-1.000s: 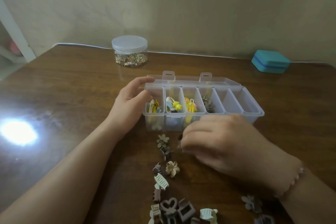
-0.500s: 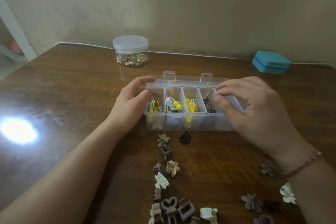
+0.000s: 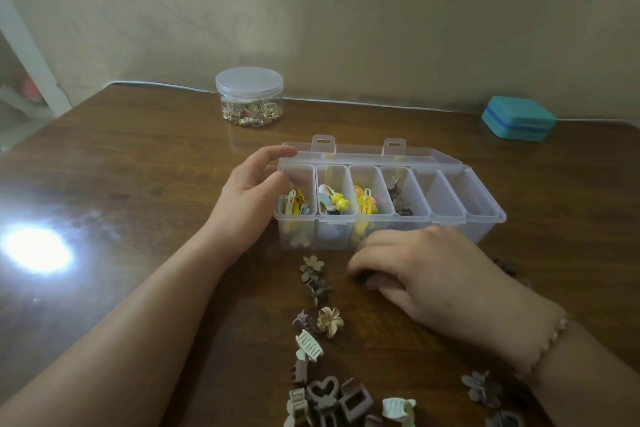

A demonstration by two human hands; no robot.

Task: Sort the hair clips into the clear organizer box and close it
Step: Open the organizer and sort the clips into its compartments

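Note:
The clear organizer box [image 3: 486, 218] stands open on the wooden table, its lid [image 3: 420, 155] laid back behind it. Colourful clips [image 3: 334, 203] fill the three left compartments, brown clips [image 3: 400, 203] lie in the fourth, and the two right compartments hold nothing. My left hand [image 3: 249, 198] grips the box's left end. My right hand [image 3: 426, 274] rests on the table just in front of the box, fingers curled over a small dark clip [image 3: 364, 279]. Loose clips lie nearer me: a green flower [image 3: 311, 267], a cream flower [image 3: 330, 321], a white claw [image 3: 309, 345] and a brown heart [image 3: 322, 390].
A lidded clear jar [image 3: 249, 97] of small bits stands at the back, left of the box. A teal case [image 3: 517, 118] sits at the back right. More brown clips [image 3: 483, 390] lie by my right wrist. A bright glare spot [image 3: 34, 250] marks the table's left side.
My right hand came back from above the fourth compartment down to the table in front of the box, over the dark clip lying there. My left hand kept its hold on the box.

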